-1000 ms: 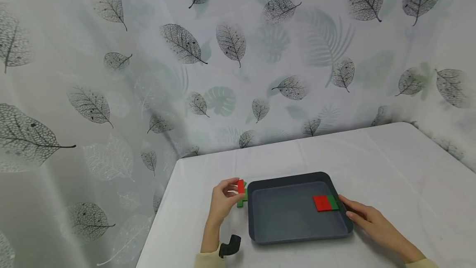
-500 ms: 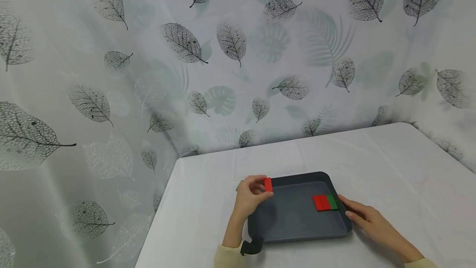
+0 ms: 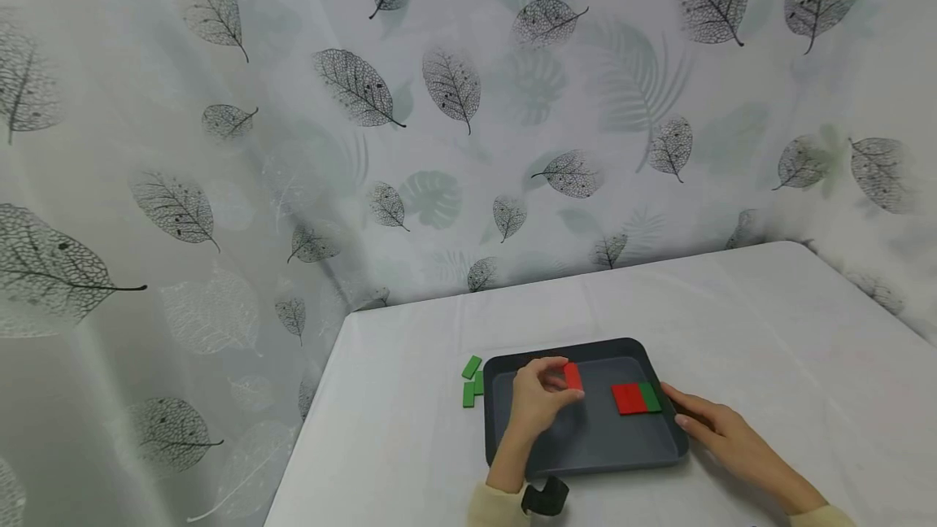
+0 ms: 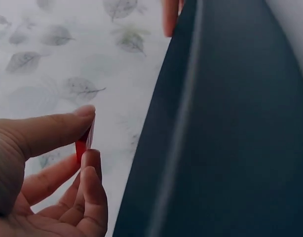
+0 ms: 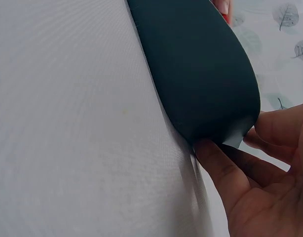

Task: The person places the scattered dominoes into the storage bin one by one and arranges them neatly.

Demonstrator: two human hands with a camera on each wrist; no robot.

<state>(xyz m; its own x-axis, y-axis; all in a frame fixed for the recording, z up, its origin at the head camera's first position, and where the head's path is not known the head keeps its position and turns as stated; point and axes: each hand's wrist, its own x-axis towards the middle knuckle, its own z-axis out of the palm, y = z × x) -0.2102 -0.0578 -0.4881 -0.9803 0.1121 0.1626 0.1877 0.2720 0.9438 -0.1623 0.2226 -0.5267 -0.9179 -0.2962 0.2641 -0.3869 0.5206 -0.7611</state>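
In the head view my left hand (image 3: 530,401) is above a dark grey tray (image 3: 607,446), pinching a small flat red tile (image 3: 573,376) between thumb and fingers. The left wrist view shows that tile edge-on, thumb on top and fingertips below. Inside the tray, toward its right side, a flat red piece (image 3: 628,399) lies against a narrow green tile (image 3: 649,397). My right hand (image 3: 732,442) holds the tray's right side. From the right wrist view, its thumb and fingers grip the rounded corner of the tray (image 5: 206,74).
Several green tiles (image 3: 468,394) lie on the white table (image 3: 395,413) just left of the tray. A black strap-like device (image 3: 545,497) is on the left wrist. Behind the table hangs a leaf-print curtain (image 3: 454,161).
Carrying the red tile, my left hand has moved right from beside the tray's left edge to above its middle, uncovering the green tiles. My right hand stays at the tray's side.
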